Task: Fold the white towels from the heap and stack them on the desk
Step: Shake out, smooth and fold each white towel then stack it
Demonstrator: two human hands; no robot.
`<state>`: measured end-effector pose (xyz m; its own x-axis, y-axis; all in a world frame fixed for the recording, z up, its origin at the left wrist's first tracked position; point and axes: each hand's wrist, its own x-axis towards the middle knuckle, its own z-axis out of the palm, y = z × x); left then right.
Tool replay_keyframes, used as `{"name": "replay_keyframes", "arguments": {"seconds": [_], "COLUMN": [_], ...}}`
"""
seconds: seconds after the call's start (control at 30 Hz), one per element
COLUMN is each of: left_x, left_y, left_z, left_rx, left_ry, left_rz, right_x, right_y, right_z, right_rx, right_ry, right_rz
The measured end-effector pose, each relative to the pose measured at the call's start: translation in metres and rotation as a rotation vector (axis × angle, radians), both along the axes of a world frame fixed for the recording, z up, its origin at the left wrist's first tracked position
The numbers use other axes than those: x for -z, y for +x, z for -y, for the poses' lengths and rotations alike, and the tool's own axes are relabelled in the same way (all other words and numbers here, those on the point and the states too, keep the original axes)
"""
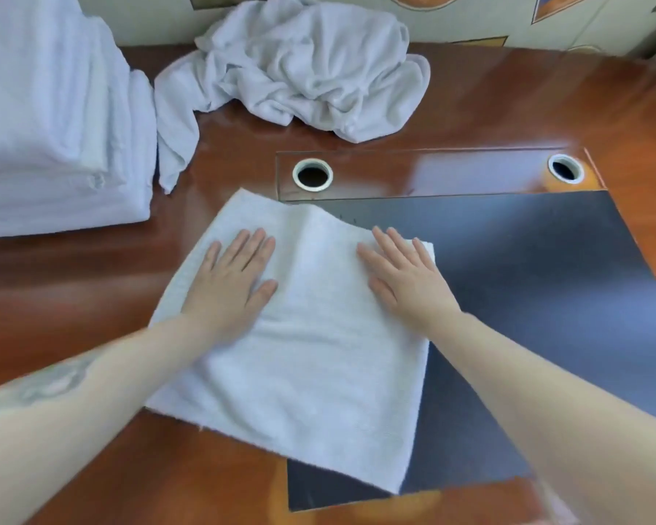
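I saw the left hand (228, 282) and right hand (406, 278) pressed flat, fingers straight and slightly spread, on the white terry towel (300, 373) lying across the dark desk mat (546, 297). I judged it mid-fold, being smoothed; the next fold would need an edge pinched.

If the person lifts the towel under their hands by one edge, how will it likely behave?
Probably floppy: the towel already ripples along its far edge, and the heap lies crumpled. It likely drapes rather than holds its fold. Its terry pile looks grippy, though the glossy desk may let it slide.
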<state>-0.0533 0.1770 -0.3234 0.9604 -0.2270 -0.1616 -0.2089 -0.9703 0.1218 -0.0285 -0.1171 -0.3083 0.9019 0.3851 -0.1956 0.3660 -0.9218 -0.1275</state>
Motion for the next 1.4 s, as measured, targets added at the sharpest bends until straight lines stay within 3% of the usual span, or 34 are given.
{"name": "replay_keyframes", "arguments": {"seconds": [0.1,0.23,0.33,0.4,0.5,0.57,0.67,0.77,0.93,1.03,1.1,1.2,1.3,1.4], "left_x": [-0.002,-0.005,-0.015,-0.016,-0.007,-0.002,-0.001,-0.008,0.000,0.016,0.024,0.028,0.021,-0.003], "left_y": [0.028,0.029,-0.005,-0.038,-0.086,-0.110,-0.118,-0.087,-0.037,-0.024,-0.018,-0.013,-0.015,-0.038], "left_z": [0.008,0.060,0.111,0.124,0.112,0.100,0.082,0.060,0.062,0.044,0.031,0.029,0.030,0.037], "left_rx": [0.149,0.220,0.049,-0.132,-0.379,-0.440,-0.440,-0.480,-0.420,-0.344,-0.313,-0.289,-0.294,-0.339], "left_ry": [0.049,0.169,0.102,-0.033,-0.126,-0.098,-0.092,-0.107,-0.071,-0.027,-0.028,-0.014,-0.062,-0.184], "left_rz": [-0.003,0.058,0.133,0.062,-0.051,-0.062,-0.031,0.107,-0.018,0.027,0.082,0.094,0.063,0.052], "right_x": [0.011,0.015,0.008,-0.004,-0.011,-0.010,0.008,0.006,0.005,0.020,0.028,0.031,0.021,-0.001], "right_y": [-0.023,-0.126,-0.200,-0.217,-0.181,-0.148,-0.128,-0.102,-0.028,-0.004,0.004,0.010,-0.001,-0.042], "right_z": [0.031,0.045,0.031,0.027,0.030,0.027,0.022,0.007,-0.065,-0.068,-0.056,-0.030,-0.007,0.009], "right_rx": [0.129,0.462,0.565,0.549,0.434,0.288,0.289,0.373,0.092,0.008,0.063,0.319,0.422,0.528], "right_ry": [-0.005,0.008,-0.055,-0.020,0.146,0.112,-0.028,0.032,0.067,0.059,0.101,0.041,-0.075,-0.034], "right_rz": [-0.079,-0.036,-0.097,-0.096,0.041,-0.030,-0.078,0.037,-0.028,-0.059,-0.005,0.006,-0.092,-0.205]}}
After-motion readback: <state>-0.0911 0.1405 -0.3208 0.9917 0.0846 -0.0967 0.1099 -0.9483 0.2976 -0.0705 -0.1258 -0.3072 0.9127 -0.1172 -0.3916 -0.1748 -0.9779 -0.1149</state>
